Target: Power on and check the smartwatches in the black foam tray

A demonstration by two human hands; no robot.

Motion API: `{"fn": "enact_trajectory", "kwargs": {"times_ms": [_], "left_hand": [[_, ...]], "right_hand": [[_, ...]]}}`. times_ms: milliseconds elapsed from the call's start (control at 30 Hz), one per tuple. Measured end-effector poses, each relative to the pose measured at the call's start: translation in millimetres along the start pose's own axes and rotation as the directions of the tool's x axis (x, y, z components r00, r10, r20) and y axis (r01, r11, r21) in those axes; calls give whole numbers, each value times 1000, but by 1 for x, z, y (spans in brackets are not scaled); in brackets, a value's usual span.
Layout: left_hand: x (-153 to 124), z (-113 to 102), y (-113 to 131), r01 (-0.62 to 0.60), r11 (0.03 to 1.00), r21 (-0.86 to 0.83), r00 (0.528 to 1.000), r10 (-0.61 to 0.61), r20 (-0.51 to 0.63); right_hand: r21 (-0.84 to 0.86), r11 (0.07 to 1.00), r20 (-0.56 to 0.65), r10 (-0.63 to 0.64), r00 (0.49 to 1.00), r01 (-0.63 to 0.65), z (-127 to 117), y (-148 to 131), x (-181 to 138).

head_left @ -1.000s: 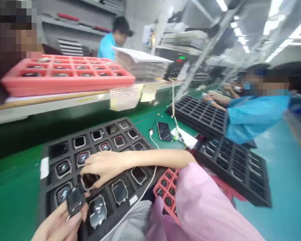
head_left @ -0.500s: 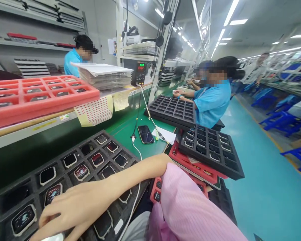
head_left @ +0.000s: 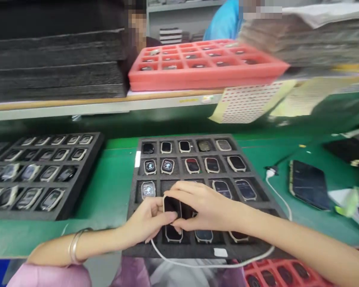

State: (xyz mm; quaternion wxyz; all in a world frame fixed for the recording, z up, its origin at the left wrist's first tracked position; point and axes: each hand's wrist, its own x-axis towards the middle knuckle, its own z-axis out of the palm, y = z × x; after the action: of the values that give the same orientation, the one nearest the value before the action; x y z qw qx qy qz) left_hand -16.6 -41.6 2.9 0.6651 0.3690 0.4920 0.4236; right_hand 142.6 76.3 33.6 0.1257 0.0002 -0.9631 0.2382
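In the middle of the head view, both hands meet over a black foam tray holding rows of square watch faces, some lit and some dark. My left hand pinches a dark-screened watch, its thumb across the glass. On the same watch's upper edge and right side, the fingers of my right hand are closed. A white cable leads from beneath my left hand and loops along the tray's front; its end there is hidden.
Another black tray of watches lies left. Right are a phone and a cable plug. A red foam tray sits on the shelf beside stacked black trays. Another red tray is low right. People sit behind the shelf.
The view has swung left from the aisle to the bench. My right hand, earlier low over the tray with a white object, now grips a watch. My left hand has come into view.
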Motion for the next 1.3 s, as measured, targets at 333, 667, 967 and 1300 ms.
{"fn": "enact_trajectory", "kwargs": {"times_ms": [333, 667, 967, 1300], "left_hand": [[-7, -5, 5, -24, 999, -26, 1000, 24, 7], [-7, -1, 11, -33, 998, -46, 999, 33, -7], [-6, -4, 5, -43, 999, -1, 999, 43, -11], [-5, -5, -4, -117, 993, -26, 993, 117, -4]], "right_hand": [[105, 994, -67, 27, 997, -20, 10, 1, -2], [142, 989, -65, 59, 996, -49, 11, 1, -4], [51, 996, -57, 72, 996, -70, 13, -1, -3], [-5, 999, -89, 37, 995, -37, 14, -3, -2]]}}
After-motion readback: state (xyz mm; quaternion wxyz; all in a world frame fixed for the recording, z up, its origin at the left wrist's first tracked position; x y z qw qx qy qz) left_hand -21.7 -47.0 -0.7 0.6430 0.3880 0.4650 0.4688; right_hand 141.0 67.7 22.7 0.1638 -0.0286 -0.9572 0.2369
